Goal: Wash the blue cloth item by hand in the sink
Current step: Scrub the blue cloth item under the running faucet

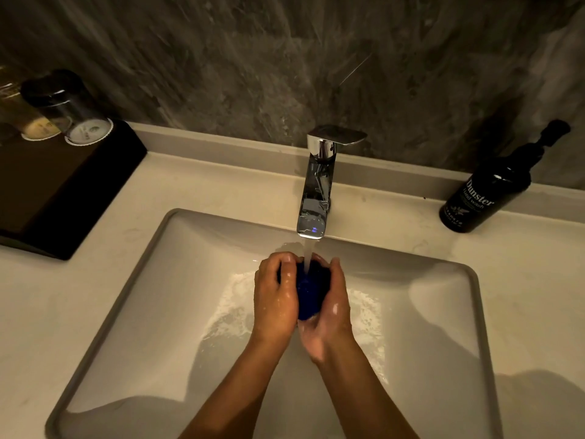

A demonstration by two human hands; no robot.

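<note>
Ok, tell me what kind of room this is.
Most likely a hotel bathroom vanity: an undermount sink with a chrome tap running, a black pump bottle labelled hand wash, and upturned glasses on a dark tray.

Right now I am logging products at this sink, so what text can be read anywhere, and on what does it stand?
"Dunster": large white lettering on the black pump bottle standing on the counter right of the faucet.
"Hand wash": smaller line under it on the same bottle.
Emblem and fine print below that: too small to read.
Paper caps on the upturned glasses: printed marks too blurred to read.
</note>
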